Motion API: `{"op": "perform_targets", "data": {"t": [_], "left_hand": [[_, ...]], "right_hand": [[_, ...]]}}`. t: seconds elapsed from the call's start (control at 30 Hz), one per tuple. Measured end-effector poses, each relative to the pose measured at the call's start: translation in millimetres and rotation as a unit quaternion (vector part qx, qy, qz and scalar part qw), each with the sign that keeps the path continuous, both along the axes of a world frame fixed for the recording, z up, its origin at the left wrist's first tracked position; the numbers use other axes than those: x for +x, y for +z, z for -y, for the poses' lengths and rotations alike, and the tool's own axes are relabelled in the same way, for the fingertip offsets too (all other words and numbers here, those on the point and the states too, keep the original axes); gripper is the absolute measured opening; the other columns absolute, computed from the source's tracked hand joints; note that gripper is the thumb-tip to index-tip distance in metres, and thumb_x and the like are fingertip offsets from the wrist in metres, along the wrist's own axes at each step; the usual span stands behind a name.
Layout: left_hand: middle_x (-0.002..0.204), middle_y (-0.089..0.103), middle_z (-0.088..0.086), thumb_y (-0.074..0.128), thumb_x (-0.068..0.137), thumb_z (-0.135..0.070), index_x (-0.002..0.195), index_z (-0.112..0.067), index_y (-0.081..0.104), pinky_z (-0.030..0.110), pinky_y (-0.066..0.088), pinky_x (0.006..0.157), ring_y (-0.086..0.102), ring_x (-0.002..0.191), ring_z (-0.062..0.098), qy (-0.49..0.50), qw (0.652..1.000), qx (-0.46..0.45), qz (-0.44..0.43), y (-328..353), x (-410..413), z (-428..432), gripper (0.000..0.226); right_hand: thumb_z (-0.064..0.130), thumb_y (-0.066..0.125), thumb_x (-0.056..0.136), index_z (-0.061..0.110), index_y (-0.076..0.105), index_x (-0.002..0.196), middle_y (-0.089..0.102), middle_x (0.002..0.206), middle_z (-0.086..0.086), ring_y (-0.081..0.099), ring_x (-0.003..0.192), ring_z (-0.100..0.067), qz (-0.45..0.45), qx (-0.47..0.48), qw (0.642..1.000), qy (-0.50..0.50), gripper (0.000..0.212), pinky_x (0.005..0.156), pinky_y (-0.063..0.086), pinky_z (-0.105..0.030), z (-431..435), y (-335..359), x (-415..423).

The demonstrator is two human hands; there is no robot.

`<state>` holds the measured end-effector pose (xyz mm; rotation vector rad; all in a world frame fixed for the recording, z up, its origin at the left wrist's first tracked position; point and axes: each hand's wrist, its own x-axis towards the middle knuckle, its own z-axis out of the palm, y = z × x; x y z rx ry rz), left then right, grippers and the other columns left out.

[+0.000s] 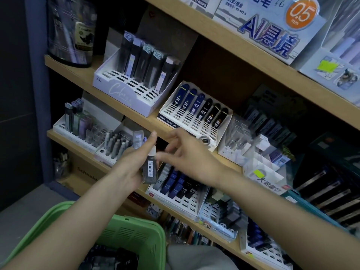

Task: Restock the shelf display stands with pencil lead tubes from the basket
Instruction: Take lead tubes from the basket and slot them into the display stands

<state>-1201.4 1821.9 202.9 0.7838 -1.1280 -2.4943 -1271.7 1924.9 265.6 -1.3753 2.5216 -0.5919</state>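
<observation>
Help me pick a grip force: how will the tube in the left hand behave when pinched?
Probably stiff: the tube keeps straight edges in the left hand. Likely light, given how small it looks in that hand. Its flat sides should not roll, but the smooth plastic may slip.

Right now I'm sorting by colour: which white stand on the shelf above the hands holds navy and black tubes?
The stand marked S1357: three navy, three black tubes in its back row. The left stand holds grey ones.

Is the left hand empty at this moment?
No, the left hand grips a dark lead tube with a barcode label, held up in front of the shelf stands.
</observation>
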Motion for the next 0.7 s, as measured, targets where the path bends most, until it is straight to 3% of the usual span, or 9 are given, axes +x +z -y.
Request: {"op": "perform_targets", "data": {"t": [0.07,0.13,0.27,0.33,0.43,0.57,0.7], "left_hand": [[0.075,0.066,0.007,0.061,0.082,-0.049,0.109,-0.008,0.063,0.024,0.051,0.047,0.062,0.059,0.015,-0.003,1.000,-0.009,0.000,1,1,-2,0.049],[0.069,0.070,0.004,0.057,0.085,-0.048,0.109,-0.009,0.064,0.021,0.050,0.042,0.066,0.053,0.012,-0.010,1.000,0.003,-0.013,3,3,-4,0.046],[0.080,0.074,0.008,0.049,0.087,-0.051,0.117,-0.007,0.060,0.024,0.050,0.042,0.071,0.060,0.015,-0.024,0.999,0.029,-0.028,3,6,-4,0.055],[0.079,0.074,0.008,0.044,0.090,-0.054,0.114,-0.007,0.060,0.023,0.049,0.041,0.070,0.058,0.015,-0.025,0.999,0.024,-0.024,3,7,-4,0.055],[0.077,0.072,0.010,0.044,0.092,-0.049,0.109,-0.008,0.060,0.020,0.049,0.041,0.069,0.055,0.016,-0.015,1.000,0.018,-0.021,4,8,-6,0.047],[0.061,0.058,0.003,0.050,0.091,-0.046,0.093,-0.008,0.057,0.025,0.044,0.051,0.051,0.052,0.015,-0.004,1.000,-0.002,-0.012,0,7,-12,0.038],[0.065,0.048,0.001,0.052,0.091,-0.042,0.081,-0.010,0.054,0.022,0.045,0.049,0.044,0.056,0.013,-0.011,1.000,0.004,-0.012,3,7,-21,0.033]], "right_hand": [[0.037,0.071,0.081,0.021,0.040,0.132,0.054,0.093,0.011,0.056,0.071,0.000,0.063,0.016,0.998,0.009,0.062,0.062,0.047,-0.013,2,-8,8],[0.028,0.074,0.080,0.020,0.046,0.128,0.053,0.089,0.011,0.054,0.068,-0.001,0.101,0.002,0.995,0.015,0.057,0.064,0.048,-0.016,5,-11,11],[0.017,0.077,0.077,0.020,0.056,0.107,0.061,0.094,0.001,0.061,0.073,-0.014,0.149,-0.010,0.989,0.001,0.037,0.078,0.056,-0.043,10,-15,9],[0.012,0.075,0.079,0.023,0.051,0.099,0.061,0.094,-0.001,0.063,0.073,-0.016,0.186,-0.031,0.982,-0.021,0.033,0.073,0.059,-0.039,11,-16,8],[0.009,0.068,0.085,0.014,0.044,0.107,0.061,0.094,-0.005,0.064,0.071,-0.013,0.224,-0.113,0.966,-0.060,0.034,0.064,0.059,-0.027,9,-14,6],[0.013,0.057,0.093,0.017,0.043,0.102,0.061,0.093,-0.006,0.068,0.081,-0.021,0.194,-0.196,0.959,-0.072,0.017,0.070,0.060,-0.038,-8,-5,6],[0.013,0.050,0.096,0.021,0.044,0.097,0.064,0.100,-0.011,0.069,0.083,-0.019,0.179,-0.266,0.944,-0.073,0.011,0.069,0.059,-0.032,-41,15,0]]}}
